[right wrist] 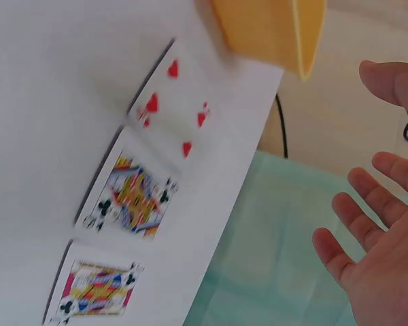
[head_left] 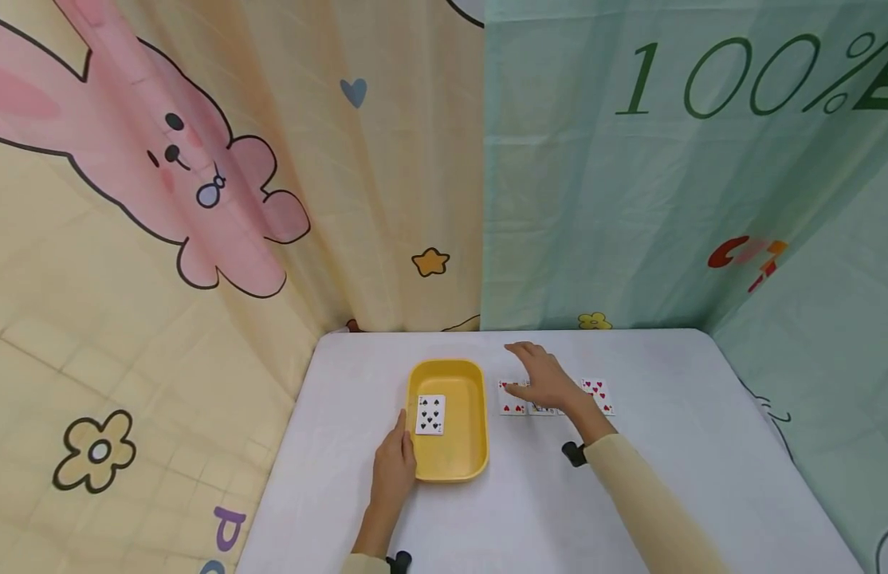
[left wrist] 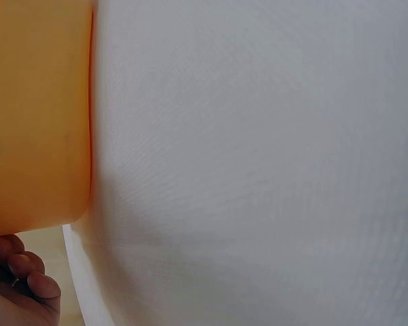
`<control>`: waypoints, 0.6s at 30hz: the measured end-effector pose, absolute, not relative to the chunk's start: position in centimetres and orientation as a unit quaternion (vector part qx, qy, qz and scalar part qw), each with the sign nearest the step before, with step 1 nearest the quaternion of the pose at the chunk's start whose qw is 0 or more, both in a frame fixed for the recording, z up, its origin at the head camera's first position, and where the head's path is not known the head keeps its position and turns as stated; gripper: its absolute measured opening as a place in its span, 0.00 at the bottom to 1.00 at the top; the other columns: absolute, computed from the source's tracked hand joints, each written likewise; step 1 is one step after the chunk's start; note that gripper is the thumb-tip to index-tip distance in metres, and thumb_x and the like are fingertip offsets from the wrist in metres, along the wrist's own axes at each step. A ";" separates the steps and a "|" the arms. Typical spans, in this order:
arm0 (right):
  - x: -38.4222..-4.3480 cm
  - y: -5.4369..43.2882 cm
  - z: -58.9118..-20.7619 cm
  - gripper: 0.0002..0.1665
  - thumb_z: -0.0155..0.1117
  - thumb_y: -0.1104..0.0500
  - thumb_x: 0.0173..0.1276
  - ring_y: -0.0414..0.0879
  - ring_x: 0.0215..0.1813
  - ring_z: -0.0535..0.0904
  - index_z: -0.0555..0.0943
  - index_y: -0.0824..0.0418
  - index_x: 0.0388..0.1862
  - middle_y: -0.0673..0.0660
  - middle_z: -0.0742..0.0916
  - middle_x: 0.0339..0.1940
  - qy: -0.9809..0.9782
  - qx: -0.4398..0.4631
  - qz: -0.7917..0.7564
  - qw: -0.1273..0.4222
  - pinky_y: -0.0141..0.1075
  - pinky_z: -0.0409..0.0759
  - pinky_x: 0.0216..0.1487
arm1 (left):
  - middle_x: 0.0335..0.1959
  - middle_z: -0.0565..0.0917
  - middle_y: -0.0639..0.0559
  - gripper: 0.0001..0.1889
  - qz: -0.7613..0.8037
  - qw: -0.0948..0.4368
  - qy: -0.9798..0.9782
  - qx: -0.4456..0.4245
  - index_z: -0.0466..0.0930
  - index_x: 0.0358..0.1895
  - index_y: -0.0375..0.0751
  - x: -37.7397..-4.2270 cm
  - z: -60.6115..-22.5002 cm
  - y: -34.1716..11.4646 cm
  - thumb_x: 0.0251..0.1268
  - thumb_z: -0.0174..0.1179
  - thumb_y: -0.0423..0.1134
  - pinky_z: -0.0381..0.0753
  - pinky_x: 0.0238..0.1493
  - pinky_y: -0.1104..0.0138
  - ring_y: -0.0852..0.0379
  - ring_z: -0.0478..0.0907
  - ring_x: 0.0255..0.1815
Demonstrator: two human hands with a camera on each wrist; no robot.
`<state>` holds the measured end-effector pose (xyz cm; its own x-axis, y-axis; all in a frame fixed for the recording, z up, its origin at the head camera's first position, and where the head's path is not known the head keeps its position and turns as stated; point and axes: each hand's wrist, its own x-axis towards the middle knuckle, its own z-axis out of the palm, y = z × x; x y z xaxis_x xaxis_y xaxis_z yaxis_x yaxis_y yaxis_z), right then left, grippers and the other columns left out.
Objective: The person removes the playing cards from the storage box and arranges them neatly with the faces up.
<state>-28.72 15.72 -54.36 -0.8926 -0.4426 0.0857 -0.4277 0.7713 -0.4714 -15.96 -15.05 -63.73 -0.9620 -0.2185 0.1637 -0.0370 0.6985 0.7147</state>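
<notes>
My left hand point(head_left: 394, 468) grips the left side of a yellow plastic tray point(head_left: 453, 466); in the left wrist view its curled fingers point(left wrist: 42, 285) show by the tray's wall point(left wrist: 37, 136). Inside the tray, toward the left, lies a spades playing card point(head_left: 430, 415), face up. To the tray's right, my right hand point(head_left: 547, 383) hovers over a row of face-up cards, fingers spread and holding nothing. A four of hearts point(right wrist: 164, 102), a clubs face card point(right wrist: 132, 193) and another clubs face card point(right wrist: 98, 292) appear in the right wrist view. Another hearts card point(head_left: 597, 395) ends the row.
All of this is on a table with a white cover point(head_left: 530, 510). Behind it hang a cream curtain point(head_left: 408, 175) with cartoon prints and a green curtain point(head_left: 580, 199). Dark straps point(head_left: 574, 454) are on the wrists.
</notes>
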 end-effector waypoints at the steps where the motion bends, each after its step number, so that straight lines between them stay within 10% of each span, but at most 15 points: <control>1: -28.7 14.8 -54.2 0.46 0.71 0.47 0.67 0.63 0.76 0.67 0.66 0.58 0.79 0.64 0.72 0.77 0.938 -0.241 -0.248 0.014 0.67 0.66 0.74 | 0.71 0.78 0.44 0.26 -0.383 0.119 -0.914 0.071 0.66 0.78 0.42 -15.9 -63.7 -15.0 0.81 0.52 0.37 0.81 0.66 0.54 0.46 0.77 0.71; 18: -28.5 3.8 -56.1 0.47 0.73 0.42 0.63 0.59 0.76 0.70 0.69 0.59 0.77 0.61 0.74 0.76 0.924 -0.298 -0.224 0.091 0.56 0.68 0.78 | 0.69 0.80 0.43 0.26 -0.390 0.116 -0.911 0.062 0.66 0.78 0.41 -16.1 -63.6 -15.2 0.82 0.52 0.38 0.82 0.65 0.54 0.46 0.79 0.68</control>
<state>-28.45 3.82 -56.12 -0.8057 -0.5913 -0.0352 -0.5097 0.7224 -0.4672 -16.07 -15.21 -63.59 -0.9653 -0.2033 0.1636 -0.0219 0.6879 0.7255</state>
